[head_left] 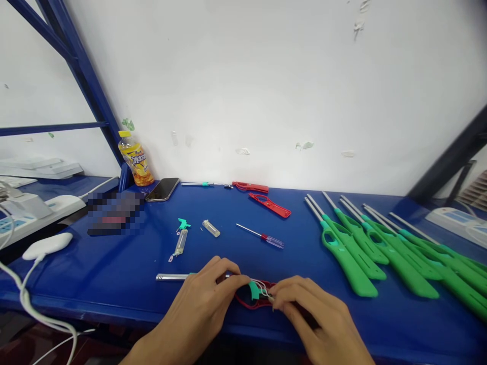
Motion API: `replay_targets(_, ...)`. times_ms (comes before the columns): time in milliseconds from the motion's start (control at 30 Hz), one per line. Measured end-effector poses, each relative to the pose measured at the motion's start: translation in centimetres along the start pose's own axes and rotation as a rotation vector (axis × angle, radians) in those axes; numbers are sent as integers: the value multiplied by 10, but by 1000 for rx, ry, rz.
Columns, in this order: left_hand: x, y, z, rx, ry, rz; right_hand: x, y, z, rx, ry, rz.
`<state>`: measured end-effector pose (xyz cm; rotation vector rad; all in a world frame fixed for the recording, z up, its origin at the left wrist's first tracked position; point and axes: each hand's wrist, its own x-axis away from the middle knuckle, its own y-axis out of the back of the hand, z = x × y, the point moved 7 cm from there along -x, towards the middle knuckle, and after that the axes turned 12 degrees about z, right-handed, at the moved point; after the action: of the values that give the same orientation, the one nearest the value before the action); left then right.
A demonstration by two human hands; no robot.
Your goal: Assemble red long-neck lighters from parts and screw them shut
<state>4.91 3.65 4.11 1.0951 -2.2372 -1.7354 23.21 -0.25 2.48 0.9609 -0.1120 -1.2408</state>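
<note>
In front of me near the table's front edge lies an opened red lighter half-shell [249,305] with a metal tube [173,277] pointing left. My left hand [213,291] is closed at the neck of this lighter, its fingertips on a teal trigger [254,290]. White wires [262,285] loop from the trigger area toward my right hand [304,301]. That hand pinches at the handle part of the red shell, where the wires end. What sits between its fingertips is mostly hidden.
Beyond lie a screwdriver [272,241], two clear fuel tanks [181,241], another teal trigger [183,223], red shell pieces [270,204] and a metal tube with wires [198,184]. Several green lighters [348,263] lie right. A phone [163,189], bottle [135,159] and white cables [26,299] are left.
</note>
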Motion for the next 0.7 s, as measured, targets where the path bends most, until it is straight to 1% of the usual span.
replay_targets(233, 1, 0, 0, 2, 19, 27, 1, -1, -2, -2, -5, 11)
replay_targets(467, -1, 1, -1, -27, 12, 10, 1, -3, -4, -30, -21, -1)
replay_targets(700, 1, 1, -8, 18, 53, 68, 2, -4, -5, -35, -32, 6)
